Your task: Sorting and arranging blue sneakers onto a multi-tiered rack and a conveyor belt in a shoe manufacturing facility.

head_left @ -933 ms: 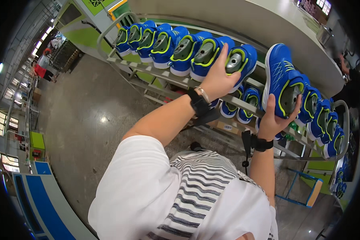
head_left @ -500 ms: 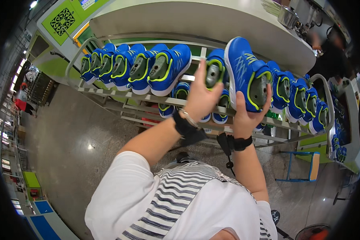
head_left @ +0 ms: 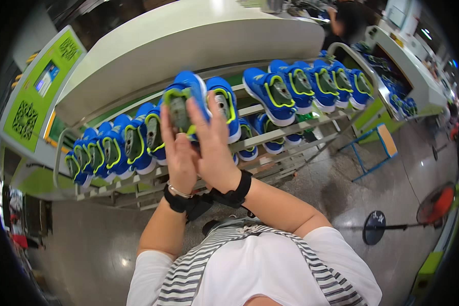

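Observation:
A blue sneaker [head_left: 189,84] with a lime-green collar and a grey-green shoe last inside is raised above the rack, heel toward me. My left hand [head_left: 181,160] closes on its left side near the heel. From the right, my right hand [head_left: 217,155] grips the same sneaker, fingers lying along the collar and side; motion blurs them. My wrists are close together. Just right of the held shoe, another blue sneaker [head_left: 231,120] stands on the rack. More sneakers line up on the left [head_left: 133,145] and on the right [head_left: 279,92], all with lasts in them.
The metal rack [head_left: 311,124] has a lower tier with more sneakers [head_left: 270,143]. Behind it stretches a long white curved machine housing [head_left: 199,46]. A green-and-white control panel [head_left: 41,86] stands left. To the right are a blue-framed stool [head_left: 387,140], a fan [head_left: 436,204] and a person [head_left: 349,23].
The view has swung right. My left hand has left the shoe standing on the rack and joined my right hand at the lifted sneaker, which now sits further left along the row.

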A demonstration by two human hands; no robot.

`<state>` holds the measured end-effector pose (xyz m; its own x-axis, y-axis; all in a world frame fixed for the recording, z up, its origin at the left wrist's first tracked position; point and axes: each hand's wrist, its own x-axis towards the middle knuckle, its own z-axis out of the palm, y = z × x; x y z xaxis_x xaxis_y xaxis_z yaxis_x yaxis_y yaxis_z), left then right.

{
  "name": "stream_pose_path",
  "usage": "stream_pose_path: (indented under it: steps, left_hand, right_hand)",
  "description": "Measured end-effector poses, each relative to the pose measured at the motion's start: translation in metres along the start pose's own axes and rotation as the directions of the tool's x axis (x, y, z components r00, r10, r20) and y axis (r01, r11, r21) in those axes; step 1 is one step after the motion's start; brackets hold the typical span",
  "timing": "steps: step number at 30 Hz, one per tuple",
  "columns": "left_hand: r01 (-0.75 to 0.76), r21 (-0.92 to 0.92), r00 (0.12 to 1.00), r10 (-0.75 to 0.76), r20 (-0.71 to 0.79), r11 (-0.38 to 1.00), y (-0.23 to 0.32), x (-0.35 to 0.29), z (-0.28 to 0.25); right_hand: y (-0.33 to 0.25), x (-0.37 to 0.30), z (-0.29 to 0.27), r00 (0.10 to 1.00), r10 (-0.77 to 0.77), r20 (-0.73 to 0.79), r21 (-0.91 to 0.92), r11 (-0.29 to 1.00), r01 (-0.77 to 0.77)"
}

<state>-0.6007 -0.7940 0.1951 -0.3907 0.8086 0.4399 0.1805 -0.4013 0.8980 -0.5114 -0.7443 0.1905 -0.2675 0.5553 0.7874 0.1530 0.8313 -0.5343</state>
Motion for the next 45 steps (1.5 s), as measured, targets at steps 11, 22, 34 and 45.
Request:
stream_pose_path:
  steps: [11,22,34,45]
  left_hand:
    - [-0.123,0.356,0.992,0.107,0.066,0.926,-0.016,0.007,-0.015]
    - [-0.343,0.725,0.939,0.222,0.261,0.597,-0.029,0.025,0.0]
    - [-0.437,0.769,0.825,0.548,0.136,0.467,0.031,-0.018,0.117]
    - [-0.334,0.237,0.52,-0.031,0.853,0.912,-0.098,-0.12,0.431]
  right_hand:
    - [-0.012,-0.011,-0.042,0.971,0.046,0.234,0.023,0.998,-0.053]
    - [0.058,-0.025,-0.032,0.911,0.316,0.263,0.167,0.915,-0.366]
    - [0.114,-0.094,-0.284,0.881,0.348,0.321,0.137,0.903,-0.407]
    - [0.194,-0.208,-0.522,0.713,0.686,0.149,-0.16,0.728,-0.667]
